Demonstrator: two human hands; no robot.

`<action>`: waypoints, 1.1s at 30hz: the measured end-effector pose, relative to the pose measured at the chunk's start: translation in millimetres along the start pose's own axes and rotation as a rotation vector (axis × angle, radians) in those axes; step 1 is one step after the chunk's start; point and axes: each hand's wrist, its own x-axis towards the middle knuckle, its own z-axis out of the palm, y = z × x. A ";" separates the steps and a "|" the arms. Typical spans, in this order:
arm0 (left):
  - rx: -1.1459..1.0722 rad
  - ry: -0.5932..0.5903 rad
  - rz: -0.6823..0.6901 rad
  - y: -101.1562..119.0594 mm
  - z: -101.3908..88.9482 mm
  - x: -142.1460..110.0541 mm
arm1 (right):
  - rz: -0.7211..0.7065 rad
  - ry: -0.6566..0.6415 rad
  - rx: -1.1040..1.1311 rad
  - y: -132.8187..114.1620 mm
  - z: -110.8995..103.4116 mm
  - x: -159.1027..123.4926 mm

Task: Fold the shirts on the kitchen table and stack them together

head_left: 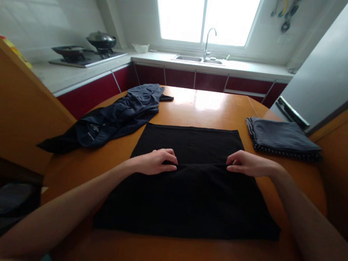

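Note:
A black garment [188, 207] lies spread flat in a squarish shape on the wooden table; which kind of garment it is I cannot tell. Across its middle runs a raised fold. My left hand [158, 161] pinches this fold left of centre, thumb and fingers closed on the cloth. Near the garment's right edge, my right hand [244, 162] pinches the same fold. The far part of the cloth lies flat beyond both hands, and the near part reaches toward the table's front.
Crumpled dark blue and black clothes [124, 114] lie on the table's left. A folded stack of clothes [285, 138] sits at the right. The round wooden table [174, 257] stands before a counter with a sink [189, 58], and a stove [88, 57] is at the left.

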 end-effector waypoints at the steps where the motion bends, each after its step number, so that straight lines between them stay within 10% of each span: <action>1: -0.004 0.002 -0.006 -0.8 0.1 -0.1 | 0.010 0.004 0.006 1.7 -3.1 -3.4; 22: 0.166 0.085 -0.080 3.7 10.2 4.6 | 0.255 -0.019 -0.276 13.3 -10.5 -14.8; 26: 0.298 0.166 -0.072 13.7 10.7 2.8 | 0.361 0.203 -0.509 2.5 -3.1 -15.4; 30: 0.403 0.311 0.079 38.1 25.1 -1.0 | 0.033 0.599 -0.552 -33.5 33.6 2.2; 33: 0.447 0.177 0.229 46.8 44.5 -2.3 | -0.311 0.590 -0.463 -58.4 75.9 20.0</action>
